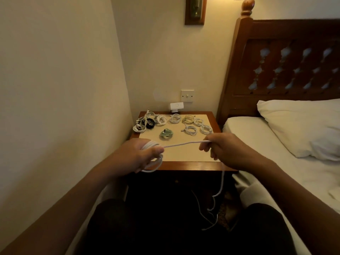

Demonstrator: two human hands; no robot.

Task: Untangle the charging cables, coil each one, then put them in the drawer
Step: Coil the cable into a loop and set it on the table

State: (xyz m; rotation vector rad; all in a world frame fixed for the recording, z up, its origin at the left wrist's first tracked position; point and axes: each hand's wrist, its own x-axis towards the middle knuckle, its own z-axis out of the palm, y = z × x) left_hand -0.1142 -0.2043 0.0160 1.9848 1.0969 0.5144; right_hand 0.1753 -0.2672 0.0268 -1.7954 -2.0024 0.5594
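The white cable (184, 143) is clamped, part-coiled, in the left hand (139, 153) and pinched by the right hand (220, 150); if tension is lost, loops could be spilled.

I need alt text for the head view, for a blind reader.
Two hands coil a white cable: the left hand holds the loops, the right hand pinches the stretched strand. Behind, coiled cables lie on a nightstand beside a bed.

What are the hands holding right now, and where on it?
One white cable. The left hand grips its coiled loops; the right hand pinches the straight stretch leading off the coil, with the loose tail hanging below.
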